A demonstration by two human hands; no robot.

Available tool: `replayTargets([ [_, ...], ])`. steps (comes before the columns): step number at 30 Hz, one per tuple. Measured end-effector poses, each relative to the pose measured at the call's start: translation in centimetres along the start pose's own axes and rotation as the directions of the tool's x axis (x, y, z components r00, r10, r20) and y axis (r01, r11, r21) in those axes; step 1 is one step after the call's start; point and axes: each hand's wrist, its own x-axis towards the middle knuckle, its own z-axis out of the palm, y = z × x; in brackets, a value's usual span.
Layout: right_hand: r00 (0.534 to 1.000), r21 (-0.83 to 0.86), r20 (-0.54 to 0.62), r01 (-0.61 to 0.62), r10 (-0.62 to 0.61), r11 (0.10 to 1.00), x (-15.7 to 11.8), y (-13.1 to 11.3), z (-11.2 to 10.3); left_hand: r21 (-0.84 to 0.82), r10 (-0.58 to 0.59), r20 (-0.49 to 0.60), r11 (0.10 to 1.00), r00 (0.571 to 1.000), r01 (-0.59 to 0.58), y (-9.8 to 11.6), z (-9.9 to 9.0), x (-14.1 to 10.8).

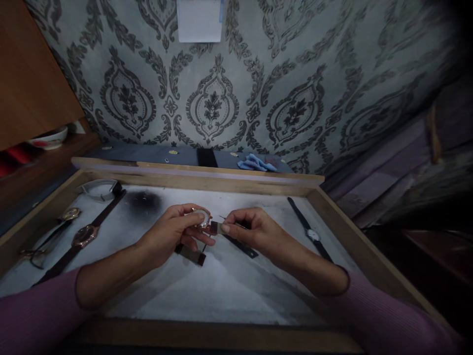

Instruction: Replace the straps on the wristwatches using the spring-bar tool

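Observation:
Near the middle of a wooden-rimmed tray, my left hand (172, 229) grips a round watch case (201, 218) with a gold-coloured edge between thumb and fingers. My right hand (251, 228) is closed on a dark watch strap piece (215, 228), whose end meets the lower right edge of the case. Whether the two are joined cannot be made out. Under my left fingers another strap piece (194, 255) lies on the white surface. A black strap (242, 245) rests below my right hand.
Left in the tray (320, 185) lie a brown-strapped watch (84, 236), a gold-coloured watch (70, 214) and a clear curved item (99, 189). A dark-strapped watch (313, 234) lies at the right. Behind the rim is a blue cloth (254, 162).

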Motion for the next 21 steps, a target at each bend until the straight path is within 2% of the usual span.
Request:
replayTargets([
  [21,0.999,0.024,0.003,-0.033,0.033,0.999,0.17,0.01,0.07,0.043,0.005,0.011,0.999,1.0,-0.005,-0.01,0.06,-0.09],
])
